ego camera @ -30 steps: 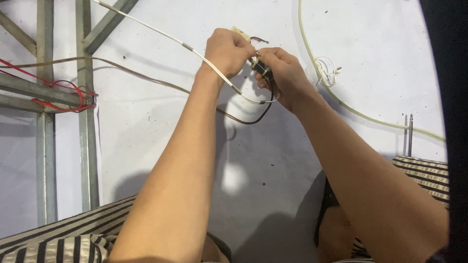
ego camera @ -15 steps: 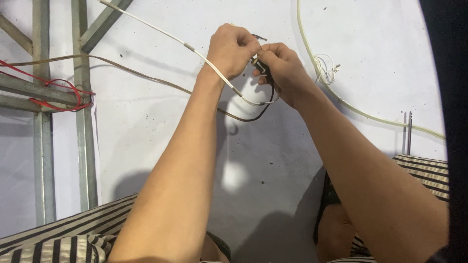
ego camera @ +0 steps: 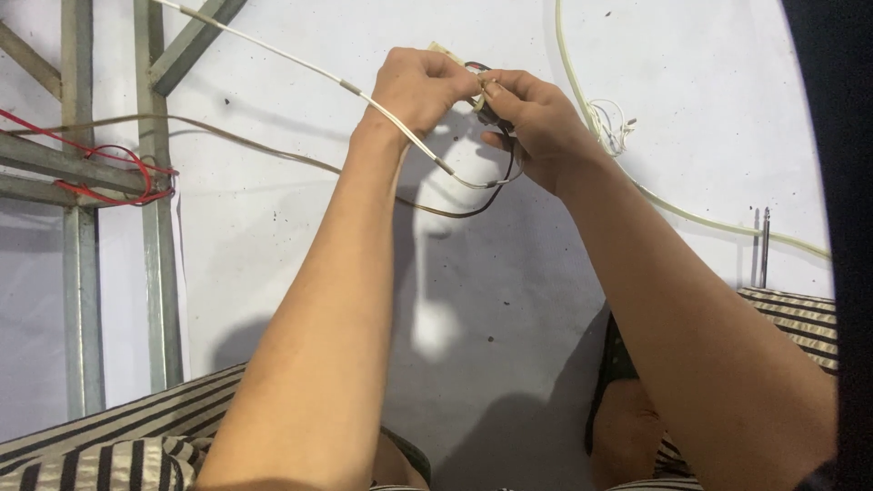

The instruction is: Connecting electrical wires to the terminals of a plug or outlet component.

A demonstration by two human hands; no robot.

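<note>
Head view: near the top centre of the frame, my left hand (ego camera: 420,88) is closed on the white wire (ego camera: 273,55) and my right hand (ego camera: 536,123) pinches a small dark part (ego camera: 496,114) with a pale tab (ego camera: 446,50), fingertips meeting. I judge a wire end is being joined there; next calls for a steady pinch and fine fingertip work.

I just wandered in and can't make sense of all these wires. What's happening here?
A person sitting over a pale floor has both hands raised and close together. The left hand and the right hand pinch a small dark part where a white cable and a thin brown wire meet. The cable loops below the hands. A grey metal frame with red wire tied on stands to the left.
</note>
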